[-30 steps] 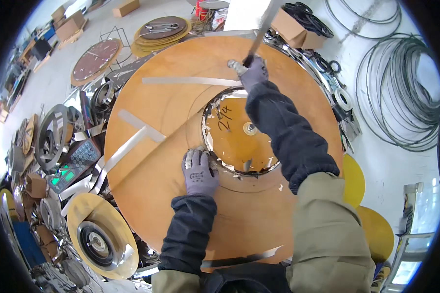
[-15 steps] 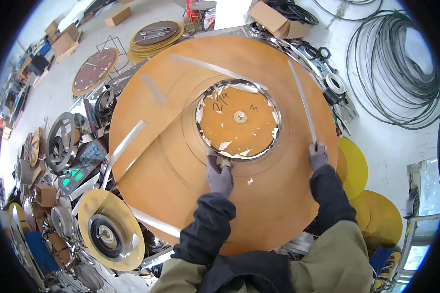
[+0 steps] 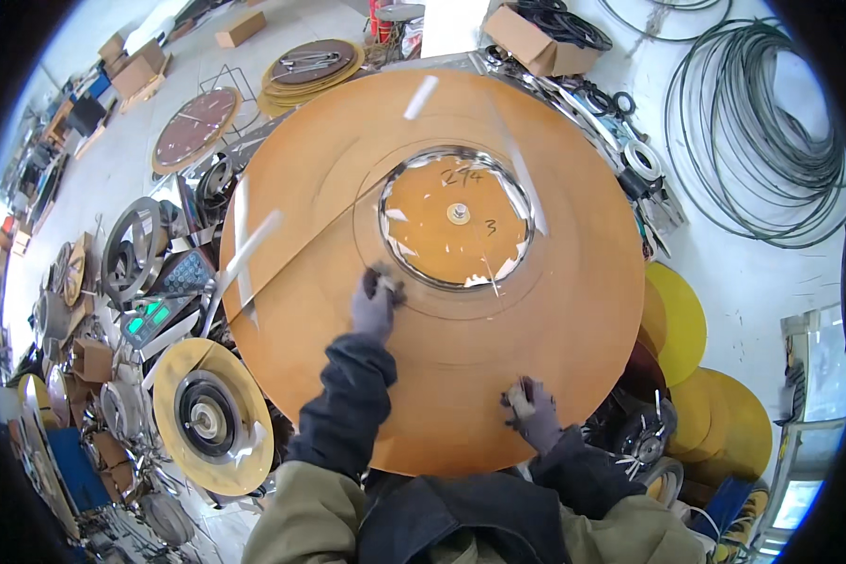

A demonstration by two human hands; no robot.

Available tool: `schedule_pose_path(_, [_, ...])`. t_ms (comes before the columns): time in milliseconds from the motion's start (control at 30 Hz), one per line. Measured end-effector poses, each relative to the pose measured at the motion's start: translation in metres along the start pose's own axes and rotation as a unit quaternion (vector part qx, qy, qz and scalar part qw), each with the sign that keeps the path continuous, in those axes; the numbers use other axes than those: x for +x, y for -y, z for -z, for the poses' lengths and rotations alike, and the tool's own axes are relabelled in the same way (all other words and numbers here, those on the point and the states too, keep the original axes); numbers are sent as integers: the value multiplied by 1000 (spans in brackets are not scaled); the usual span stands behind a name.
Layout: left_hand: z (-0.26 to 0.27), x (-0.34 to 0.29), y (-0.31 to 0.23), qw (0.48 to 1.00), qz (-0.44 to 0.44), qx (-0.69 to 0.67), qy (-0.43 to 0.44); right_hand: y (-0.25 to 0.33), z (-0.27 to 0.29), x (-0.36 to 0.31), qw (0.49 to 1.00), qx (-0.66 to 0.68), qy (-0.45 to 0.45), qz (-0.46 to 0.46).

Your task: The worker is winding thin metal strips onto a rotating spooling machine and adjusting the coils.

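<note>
A large orange-brown round sheet fills the space in front of me. At its middle a shiny metal ring surrounds a smaller orange disc with a hub, handwritten marks and white scraps. My left hand, in a grey glove, is curled just outside the ring at its lower left. Near the sheet's front edge is my right hand, gloved too, its fingers bent in. Whatever either hand holds, if anything, is hidden or blurred. A pale strip lies right of the ring; another strip lies at the left.
A yellow disc with a black hub stands at the lower left, beside a scale with green digits and metal rings. Yellow discs are stacked on the right. Coiled cable lies on the floor beyond.
My right hand has let go of a long pale strip and come down and left. My left hand has moved up and left. The inner disc has turned clockwise; strips lie differently.
</note>
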State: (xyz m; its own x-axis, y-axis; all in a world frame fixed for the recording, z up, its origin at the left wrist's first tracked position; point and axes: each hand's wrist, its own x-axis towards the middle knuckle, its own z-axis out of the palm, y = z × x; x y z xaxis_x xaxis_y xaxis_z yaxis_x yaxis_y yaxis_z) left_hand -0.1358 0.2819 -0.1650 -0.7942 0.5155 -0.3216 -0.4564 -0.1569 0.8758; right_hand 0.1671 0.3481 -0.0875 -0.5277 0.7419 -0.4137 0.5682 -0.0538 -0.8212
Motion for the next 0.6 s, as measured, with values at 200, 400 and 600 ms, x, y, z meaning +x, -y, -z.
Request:
schedule_pose_path(200, [-15, -10, 1, 991, 51, -110, 65, 60, -13, 80, 971, -97, -60, 208])
schedule_pose_path(400, [-39, -36, -2, 999, -35, 11, -12, 69, -8, 130, 938, -177, 1, 297])
schedule_pose_path(600, [-43, -70, 11, 763, -343, 548, 5, 76, -7, 136, 934, -209, -5, 289])
